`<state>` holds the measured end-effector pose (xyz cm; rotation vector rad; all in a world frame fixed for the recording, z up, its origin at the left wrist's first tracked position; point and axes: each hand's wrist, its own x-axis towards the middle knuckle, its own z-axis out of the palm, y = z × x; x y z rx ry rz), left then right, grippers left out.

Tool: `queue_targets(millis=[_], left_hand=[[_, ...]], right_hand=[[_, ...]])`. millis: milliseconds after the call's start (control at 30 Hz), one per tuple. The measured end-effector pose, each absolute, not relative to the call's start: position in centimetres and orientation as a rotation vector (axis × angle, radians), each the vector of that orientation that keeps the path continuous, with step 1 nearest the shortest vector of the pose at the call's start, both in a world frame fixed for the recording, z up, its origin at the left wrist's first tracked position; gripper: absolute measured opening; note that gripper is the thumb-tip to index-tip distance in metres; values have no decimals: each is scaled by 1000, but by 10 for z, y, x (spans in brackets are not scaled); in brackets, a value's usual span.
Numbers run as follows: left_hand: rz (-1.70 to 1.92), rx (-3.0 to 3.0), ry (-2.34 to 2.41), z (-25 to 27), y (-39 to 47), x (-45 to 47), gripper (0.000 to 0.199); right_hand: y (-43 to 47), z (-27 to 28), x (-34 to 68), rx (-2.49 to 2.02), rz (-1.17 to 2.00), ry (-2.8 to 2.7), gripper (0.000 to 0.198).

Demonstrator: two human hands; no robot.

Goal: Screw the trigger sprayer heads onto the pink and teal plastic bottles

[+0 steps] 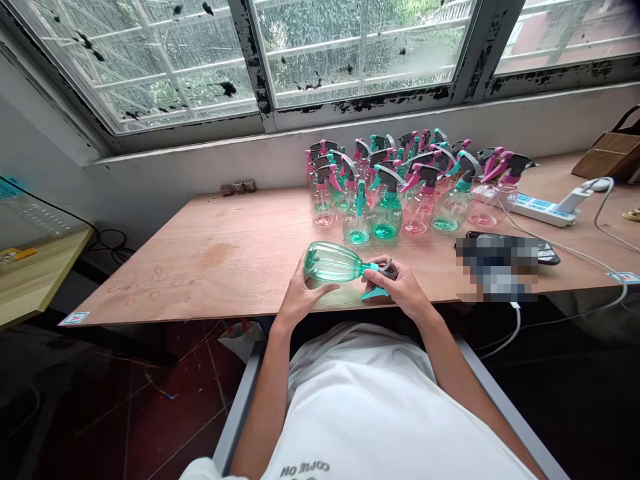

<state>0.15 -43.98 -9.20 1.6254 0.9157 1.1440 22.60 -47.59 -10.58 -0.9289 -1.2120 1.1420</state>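
A green, see-through spray bottle (pixel 331 261) lies sideways in the air between my hands, above the table's front edge. Its base points left and its teal and grey spray head points right. My left hand (pixel 301 293) is wrapped round the base end, thumb underneath. At the neck and spray head, my right hand (pixel 400 283) grips with its fingers closed; part of the head is hidden behind them. Just beyond stands a cluster of upright spray bottles, among them a green one (pixel 387 217) and a pink one (pixel 419 212), with pink, teal and grey heads.
The wooden table (pixel 200 260) runs below a window. To the right lie a white power strip (pixel 543 210) with cables, a phone (pixel 545 252) partly blurred out, and a brown bag (pixel 613 150). Small brown blocks (pixel 239 188) sit by the wall.
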Motion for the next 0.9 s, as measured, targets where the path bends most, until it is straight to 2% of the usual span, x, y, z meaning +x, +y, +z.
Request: queue_targets(millis=[167, 500, 700, 900], left_hand=[[1157, 1617, 911, -92, -440, 2, 64], [1270, 1610, 966, -96, -439, 12, 92], [1294, 1623, 957, -98, -435, 18, 62], [1366, 1711, 1023, -103, -435, 18, 78]], right_hand=[[-476, -105, 227, -927, 1153, -1224, 22], [-467, -102, 232, -915, 1128, -1212, 21], [-457, -105, 235, -914, 1132, -1169, 23], [-451, -108, 238, -917, 1152, -1119, 25]])
